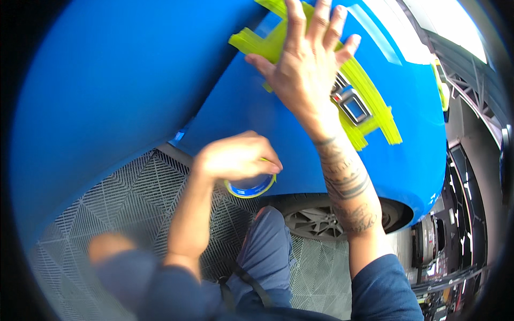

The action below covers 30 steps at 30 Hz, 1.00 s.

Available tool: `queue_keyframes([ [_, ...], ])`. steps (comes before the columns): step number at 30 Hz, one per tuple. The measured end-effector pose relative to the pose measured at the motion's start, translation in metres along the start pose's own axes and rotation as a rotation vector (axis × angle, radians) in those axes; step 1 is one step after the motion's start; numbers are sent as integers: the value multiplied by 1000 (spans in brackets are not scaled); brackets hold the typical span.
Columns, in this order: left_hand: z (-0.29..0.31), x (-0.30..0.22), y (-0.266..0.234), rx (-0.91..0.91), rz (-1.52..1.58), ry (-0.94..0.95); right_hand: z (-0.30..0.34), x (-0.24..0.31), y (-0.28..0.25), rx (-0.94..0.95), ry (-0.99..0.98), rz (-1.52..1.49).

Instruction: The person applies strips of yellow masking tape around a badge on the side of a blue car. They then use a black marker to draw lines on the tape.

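Observation:
My left hand is closed round a roll of yellow-green masking tape with a blue core, held just off the blue car fender. On the fender higher up, my right hand lies with its fingers spread over strips of yellow-green tape. These strips surround a chrome-framed badge or side trim piece, partly hidden by my right wrist. One tape end sticks out beyond my right thumb.
A large blue panel, apparently an open car door, fills the left side. Below the fender sits a dark-spoked wheel, beside my bent knee. Grey ribbed floor tiles lie underneath. Another car stands farther right.

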<state>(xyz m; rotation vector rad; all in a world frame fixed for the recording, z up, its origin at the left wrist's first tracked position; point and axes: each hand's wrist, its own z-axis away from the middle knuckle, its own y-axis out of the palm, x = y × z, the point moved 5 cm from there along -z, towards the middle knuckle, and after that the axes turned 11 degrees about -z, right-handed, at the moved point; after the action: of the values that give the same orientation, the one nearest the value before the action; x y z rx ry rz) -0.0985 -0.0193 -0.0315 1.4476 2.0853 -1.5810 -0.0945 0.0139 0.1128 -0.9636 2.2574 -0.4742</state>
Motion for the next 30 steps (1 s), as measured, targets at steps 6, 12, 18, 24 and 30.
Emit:
queue_keyframes([
  [6, 54, -29, -66, -1019, 59, 22, 37, -18, -41, -312, -81, -673],
  [12, 68, -49, -69, -1297, -343, 190, 58, 0, -24, 243, 583, -1378],
  [18, 63, -50, -65, -1332, -380, 164, 46, -2, -26, 211, 480, -1340],
  [24, 62, -41, -67, -1357, -269, 99, 17, -1, -45, 20, 77, -929],
  [30, 57, -28, -66, -1307, -137, 32, 0, -6, -37, -43, -45, -820],
])
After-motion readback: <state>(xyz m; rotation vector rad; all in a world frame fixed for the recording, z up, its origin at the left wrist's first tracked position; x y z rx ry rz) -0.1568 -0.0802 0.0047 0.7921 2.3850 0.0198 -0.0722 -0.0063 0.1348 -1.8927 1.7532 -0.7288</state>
